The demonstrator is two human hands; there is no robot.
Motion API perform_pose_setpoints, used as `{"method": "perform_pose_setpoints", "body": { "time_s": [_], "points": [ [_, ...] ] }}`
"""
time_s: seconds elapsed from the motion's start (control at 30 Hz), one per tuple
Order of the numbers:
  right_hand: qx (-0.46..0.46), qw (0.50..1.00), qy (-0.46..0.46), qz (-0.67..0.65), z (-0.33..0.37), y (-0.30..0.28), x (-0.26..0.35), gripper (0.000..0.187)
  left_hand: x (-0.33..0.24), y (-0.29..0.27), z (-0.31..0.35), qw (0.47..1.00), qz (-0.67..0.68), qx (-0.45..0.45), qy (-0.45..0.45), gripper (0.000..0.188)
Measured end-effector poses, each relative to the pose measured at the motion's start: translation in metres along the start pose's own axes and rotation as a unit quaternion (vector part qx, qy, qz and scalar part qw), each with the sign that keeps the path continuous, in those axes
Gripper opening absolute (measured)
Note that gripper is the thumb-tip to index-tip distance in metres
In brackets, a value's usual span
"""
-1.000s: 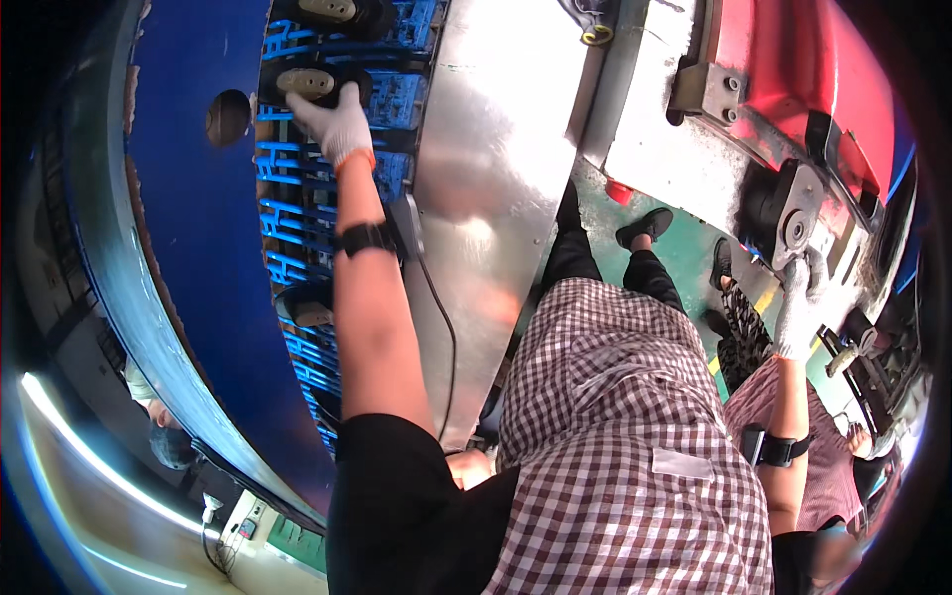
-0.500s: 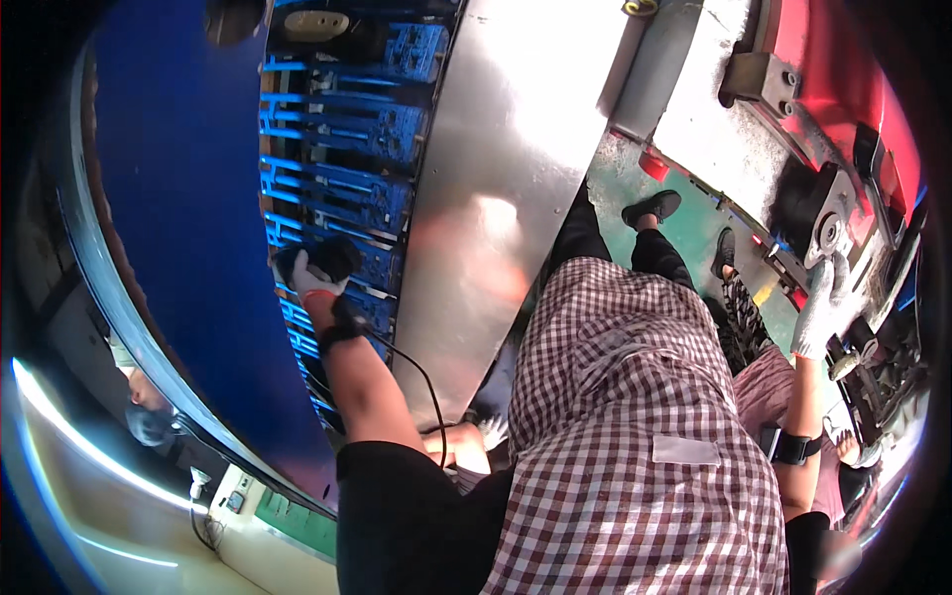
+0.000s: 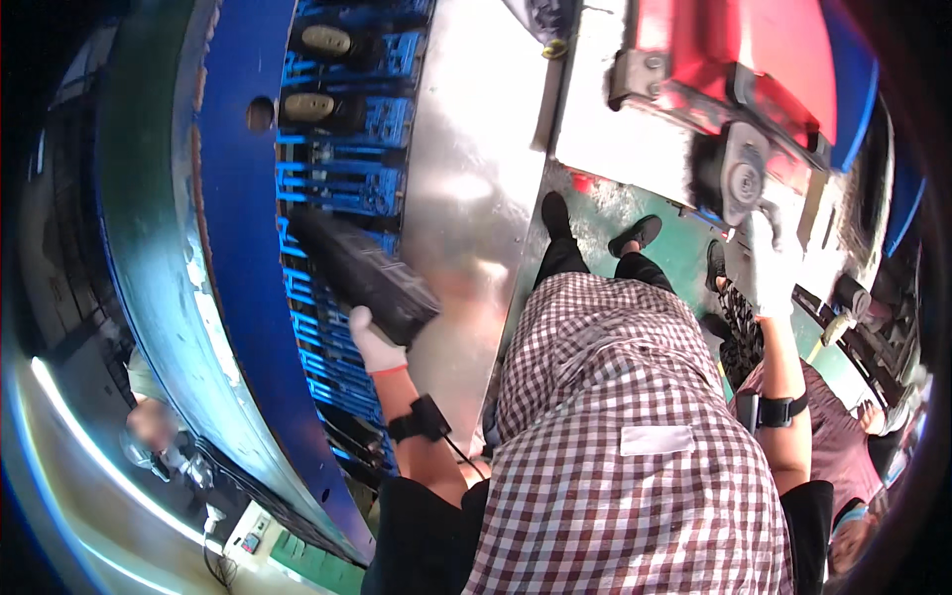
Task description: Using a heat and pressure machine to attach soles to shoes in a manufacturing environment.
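My left hand (image 3: 377,342), in a white glove with a red cuff, is closed on the near end of a black shoe (image 3: 362,278). The shoe is lifted and tilted over the blue-fingered rack (image 3: 382,188); its far end overlaps the rack. On the right, my gloved right hand (image 3: 775,263) has its fingers at the lower edge of a dark piece with a grey, ringed top (image 3: 744,178), close beside a red machine cover (image 3: 739,50). Blur and the piece itself hide part of those fingers.
Two shoes with tan soles (image 3: 325,40) lie at the rack's far end. A blue metal panel (image 3: 238,238) borders the rack's left side, and a shiny metal sheet (image 3: 466,178) its right. Another person in a reddish garment (image 3: 838,426) is at the right; another person's head (image 3: 151,426) shows at far left.
My left hand has drawn the black shoe up from the rack and toward me. My right hand stays at the ringed piece. The whole view has shifted, with the red machine now farther left.
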State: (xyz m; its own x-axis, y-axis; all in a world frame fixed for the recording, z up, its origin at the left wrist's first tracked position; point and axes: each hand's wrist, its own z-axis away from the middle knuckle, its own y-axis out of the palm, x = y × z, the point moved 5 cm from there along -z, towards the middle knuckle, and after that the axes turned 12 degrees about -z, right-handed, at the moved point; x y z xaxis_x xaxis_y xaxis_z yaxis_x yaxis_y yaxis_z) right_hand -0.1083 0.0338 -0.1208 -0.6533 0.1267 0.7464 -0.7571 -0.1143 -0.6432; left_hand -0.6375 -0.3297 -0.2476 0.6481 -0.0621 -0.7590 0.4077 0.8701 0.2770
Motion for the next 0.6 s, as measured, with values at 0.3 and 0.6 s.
{"method": "perform_pose_setpoints", "body": {
  "time_s": [0.3, 0.6],
  "points": [
    [0.195, 0.932, -0.068, -0.296, 0.052, 0.023, 0.102, 0.06, 0.015, 0.296, 0.074, 0.893, -0.151, 0.419, -0.055, 0.095],
    [0.172, 0.681, 0.053, -0.71, 0.066, -0.014, 0.043, 0.085, -0.03, 0.496, 0.157, 0.735, -0.242, 0.611, 0.167, 0.133]
  ]
}}
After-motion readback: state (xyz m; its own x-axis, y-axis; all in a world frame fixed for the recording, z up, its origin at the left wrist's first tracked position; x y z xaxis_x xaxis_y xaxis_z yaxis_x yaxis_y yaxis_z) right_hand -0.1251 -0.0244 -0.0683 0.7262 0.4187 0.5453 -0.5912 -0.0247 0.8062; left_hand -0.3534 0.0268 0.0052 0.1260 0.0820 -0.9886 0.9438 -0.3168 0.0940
